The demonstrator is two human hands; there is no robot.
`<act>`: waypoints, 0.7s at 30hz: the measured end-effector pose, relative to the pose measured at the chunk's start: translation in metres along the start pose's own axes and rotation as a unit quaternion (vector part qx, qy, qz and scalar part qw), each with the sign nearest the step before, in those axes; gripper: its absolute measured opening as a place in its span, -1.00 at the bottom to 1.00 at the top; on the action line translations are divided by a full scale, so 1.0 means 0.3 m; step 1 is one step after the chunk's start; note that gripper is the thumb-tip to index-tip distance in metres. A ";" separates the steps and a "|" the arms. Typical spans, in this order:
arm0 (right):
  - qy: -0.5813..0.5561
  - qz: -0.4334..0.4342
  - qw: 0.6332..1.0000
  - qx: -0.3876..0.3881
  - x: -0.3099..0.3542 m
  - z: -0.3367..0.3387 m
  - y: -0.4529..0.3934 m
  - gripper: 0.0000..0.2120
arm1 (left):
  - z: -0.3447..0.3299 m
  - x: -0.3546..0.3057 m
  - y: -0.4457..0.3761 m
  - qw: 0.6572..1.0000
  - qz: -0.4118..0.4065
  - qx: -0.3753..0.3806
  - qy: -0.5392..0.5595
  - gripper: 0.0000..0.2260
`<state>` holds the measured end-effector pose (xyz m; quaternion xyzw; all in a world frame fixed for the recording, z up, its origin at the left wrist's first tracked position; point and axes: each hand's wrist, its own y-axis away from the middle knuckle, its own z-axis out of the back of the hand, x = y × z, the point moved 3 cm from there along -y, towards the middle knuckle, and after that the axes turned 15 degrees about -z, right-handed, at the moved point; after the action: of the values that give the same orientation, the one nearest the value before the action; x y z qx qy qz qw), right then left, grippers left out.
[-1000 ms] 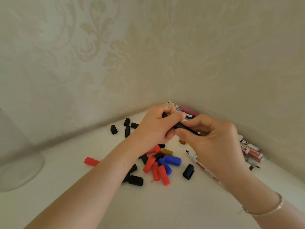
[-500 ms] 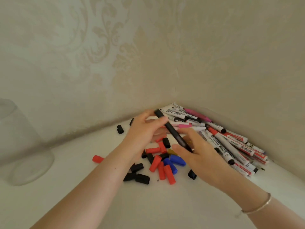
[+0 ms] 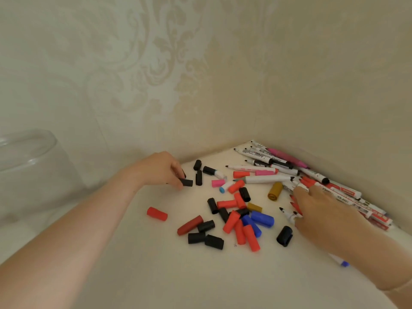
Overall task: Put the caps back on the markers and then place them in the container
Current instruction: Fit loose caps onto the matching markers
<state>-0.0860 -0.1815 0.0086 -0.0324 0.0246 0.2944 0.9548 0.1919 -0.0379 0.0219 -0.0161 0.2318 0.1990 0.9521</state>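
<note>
While the left hand (image 3: 160, 169) pinches a small black plastic cap (image 3: 186, 182) near the worktop's back edge, the right hand (image 3: 321, 210) spreads open-fingered over the white uncapped markers (image 3: 265, 169) in the back corner, likely choosing a match.

Damask-patterned wallpaper (image 3: 156, 63) covers both walls above the white tabletop (image 3: 178, 275)

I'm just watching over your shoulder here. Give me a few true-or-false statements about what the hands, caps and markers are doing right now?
1. The left hand pinches a black cap. True.
2. The markers are piled in the corner by the walls. True.
3. The clear container stands on the right. False: it stands on the left.
4. Every loose cap is black. False: red, blue, pink and gold ones lie there too.
5. The right hand reaches over the markers. True.
</note>
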 end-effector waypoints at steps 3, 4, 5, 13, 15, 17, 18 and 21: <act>-0.010 0.003 1.000 0.014 0.020 0.006 -0.001 -0.72 | -0.017 0.012 -0.014 1.000 0.001 0.026 -0.005 -0.78; -0.012 0.002 1.000 0.018 0.026 0.008 -0.001 -0.74 | -0.022 0.015 -0.018 1.000 0.001 0.025 -0.009 -0.77; -0.012 0.001 1.000 0.023 0.032 0.009 -0.001 -0.74 | -0.026 0.018 -0.021 1.000 -0.002 0.020 -0.011 -0.77; -0.025 0.004 1.000 0.014 0.096 0.013 -0.056 -0.67 | -0.058 0.021 -0.054 0.998 -0.033 -0.027 -0.054 -0.82; -0.030 0.002 1.000 0.003 0.118 0.011 -0.090 -0.60 | -0.061 0.006 -0.062 0.996 -0.037 -0.038 -0.072 -0.83; -0.025 0.012 0.999 -0.018 0.139 0.005 -0.123 -0.59 | -0.056 -0.028 -0.067 0.992 -0.057 -0.079 -0.078 -0.88; -0.017 0.023 0.999 -0.032 0.148 -0.001 -0.142 -0.57 | -0.052 -0.051 -0.070 0.990 -0.074 -0.106 -0.065 -0.91; 0.013 0.056 0.997 -0.059 0.166 -0.024 -0.206 -0.54 | -0.052 -0.119 -0.071 0.984 -0.118 -0.131 0.000 -0.92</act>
<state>-0.0102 -0.2051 0.0012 -0.0910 0.0210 0.3475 0.9330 0.1642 -0.0727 0.0227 -0.1673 0.1999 0.1142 0.9587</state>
